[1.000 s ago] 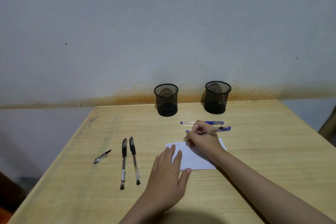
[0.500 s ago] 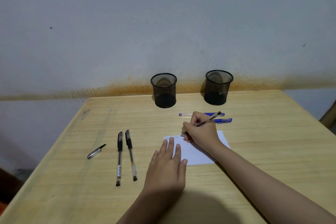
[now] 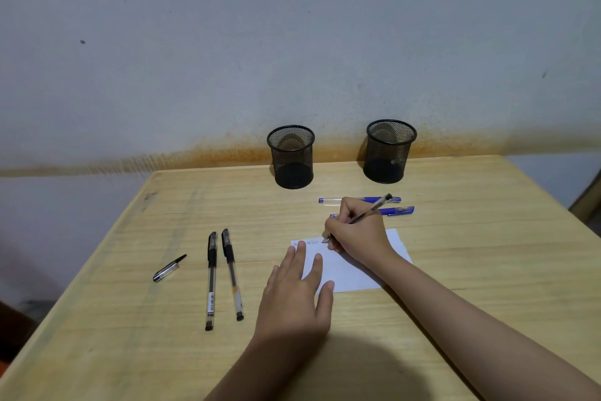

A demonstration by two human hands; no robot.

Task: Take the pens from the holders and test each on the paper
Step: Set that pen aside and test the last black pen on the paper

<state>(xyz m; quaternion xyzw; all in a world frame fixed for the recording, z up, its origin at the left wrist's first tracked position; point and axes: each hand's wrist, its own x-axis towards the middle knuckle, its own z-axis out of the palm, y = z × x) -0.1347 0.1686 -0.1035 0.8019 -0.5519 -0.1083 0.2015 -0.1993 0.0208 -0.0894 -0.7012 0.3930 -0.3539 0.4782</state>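
My right hand point(image 3: 357, 233) grips a black pen point(image 3: 374, 208), tip down on the top edge of a small white paper point(image 3: 353, 273), beside a row of short ink marks. My left hand point(image 3: 297, 290) lies flat with fingers spread, pressing the paper's left part. Two black mesh holders point(image 3: 291, 156) point(image 3: 388, 150) stand by the wall with no pens showing in them. Two blue pens point(image 3: 367, 200) point(image 3: 398, 211) lie just beyond my right hand. Two capped black pens point(image 3: 211, 277) point(image 3: 232, 272) lie side by side left of the paper.
A loose black pen cap point(image 3: 169, 268) lies further left on the wooden table point(image 3: 487, 254). The table meets a grey wall with a rust-coloured stain along its back edge. The table's left and right edges are in view.
The pen in my right hand has tilted more upright and its tip has gone down onto the paper's top edge. My left hand stays flat on the paper. The view shifted slightly.
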